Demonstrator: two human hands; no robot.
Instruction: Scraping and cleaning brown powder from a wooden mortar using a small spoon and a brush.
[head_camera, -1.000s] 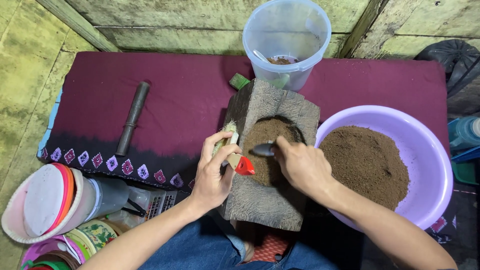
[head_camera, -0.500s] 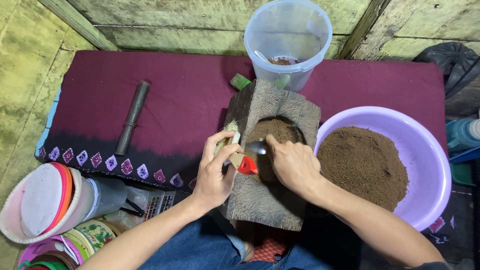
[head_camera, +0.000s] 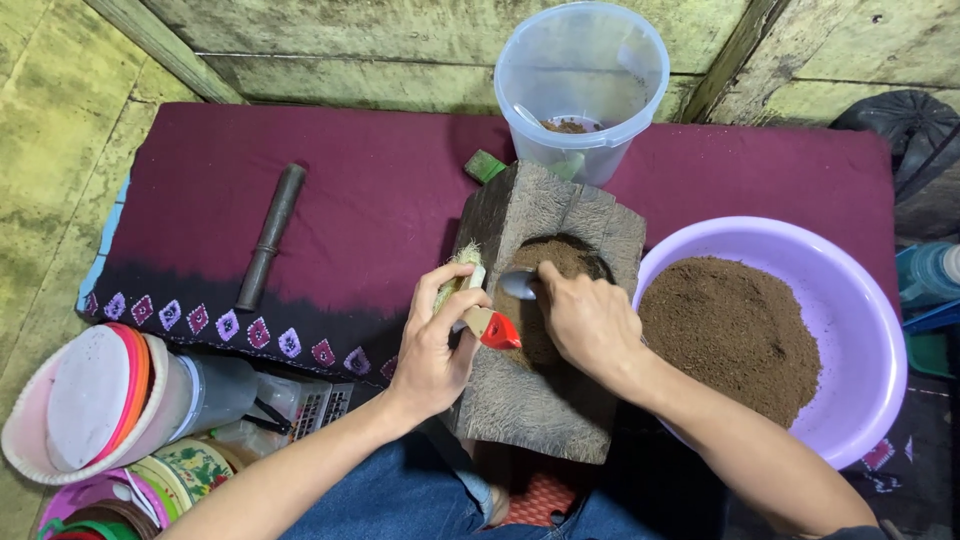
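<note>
At the hollow of the wooden mortar block (head_camera: 545, 330), my right hand (head_camera: 590, 320) has its fingers curled tight on a metal spoon (head_camera: 520, 285), whose bowl sits at the hollow's left edge over the brown powder (head_camera: 560, 262) inside. My left hand (head_camera: 435, 345) is clamped around a small brush with a red handle (head_camera: 480, 315), its bristles pointing up beside the block's left rim. I judge this as the scooping-out step: powder is being lifted from the hollow. Just right of the block stands the purple basin (head_camera: 860, 300), already heaped with the same powder. Farther back stands a clear plastic bucket (head_camera: 585, 85); a dark pestle (head_camera: 268, 235) lies well apart on the maroon cloth (head_camera: 380, 200). Next calls for a level spoon.
</note>
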